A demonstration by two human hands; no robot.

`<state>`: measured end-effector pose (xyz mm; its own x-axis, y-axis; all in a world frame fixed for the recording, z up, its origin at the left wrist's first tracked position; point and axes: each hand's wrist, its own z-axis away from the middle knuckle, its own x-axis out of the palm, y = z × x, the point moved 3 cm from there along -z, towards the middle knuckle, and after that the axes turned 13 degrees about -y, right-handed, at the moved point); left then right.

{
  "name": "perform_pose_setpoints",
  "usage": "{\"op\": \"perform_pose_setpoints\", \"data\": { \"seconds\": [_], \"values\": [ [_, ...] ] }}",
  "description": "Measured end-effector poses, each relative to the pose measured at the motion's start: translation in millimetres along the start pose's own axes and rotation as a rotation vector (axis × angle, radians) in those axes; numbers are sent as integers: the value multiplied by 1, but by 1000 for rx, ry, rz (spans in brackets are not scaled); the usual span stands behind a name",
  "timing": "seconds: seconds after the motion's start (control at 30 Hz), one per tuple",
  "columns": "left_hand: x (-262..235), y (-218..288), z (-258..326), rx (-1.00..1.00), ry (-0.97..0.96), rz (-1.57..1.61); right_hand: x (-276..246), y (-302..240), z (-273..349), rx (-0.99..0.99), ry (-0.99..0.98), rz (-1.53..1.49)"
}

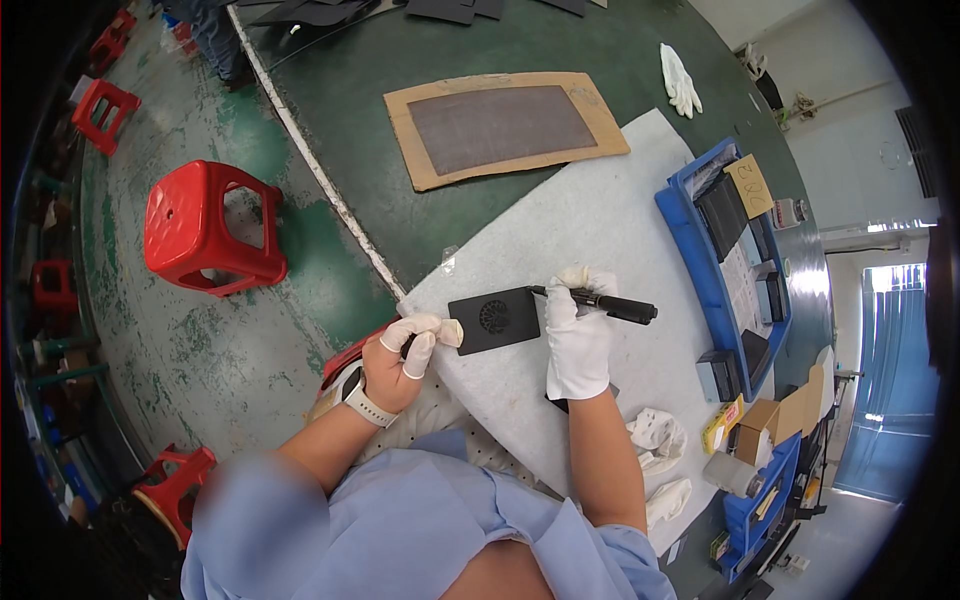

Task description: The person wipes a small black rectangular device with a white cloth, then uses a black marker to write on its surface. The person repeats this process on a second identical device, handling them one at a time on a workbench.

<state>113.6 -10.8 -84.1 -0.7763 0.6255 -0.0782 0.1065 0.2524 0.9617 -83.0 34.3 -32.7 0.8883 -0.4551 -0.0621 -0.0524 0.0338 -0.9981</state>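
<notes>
A flat black rectangular plate (470,322) with a round dotted pattern in its middle lies over the white cloth (640,240). My left hand (412,345), with white covers on the fingers, pinches the plate's left end between thumb and finger. In my white-gloved right hand (580,335) is a black marker pen (630,308), its tip at the plate's upper right corner. Under my right wrist a dark object (560,403) shows only in part.
A blue tray (690,265) of black parts stands on the right. Beyond the cloth lies a cardboard-framed dark sheet (500,125). A loose white glove (680,80) rests at the far right, crumpled cloths (658,440) near my right forearm. Red stools (200,225) stand on the floor at left.
</notes>
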Motion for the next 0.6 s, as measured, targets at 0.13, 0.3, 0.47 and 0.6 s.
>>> {"op": "perform_pose_setpoints", "data": {
  "seconds": [0.13,0.3,0.47,0.6],
  "values": [
    [1,3,-1,-18,-18,8,-7,0,2,-94,92,52],
    [0,3,-1,-18,-6,30,-34,-36,-12,-411,-41,1178],
    [2,1,-4,40,7,37,-48,-30,-14,-203,-174,1572],
    [3,-2,-3,33,13,15,-22,-50,-3,-335,-288,1099]
  ]
}}
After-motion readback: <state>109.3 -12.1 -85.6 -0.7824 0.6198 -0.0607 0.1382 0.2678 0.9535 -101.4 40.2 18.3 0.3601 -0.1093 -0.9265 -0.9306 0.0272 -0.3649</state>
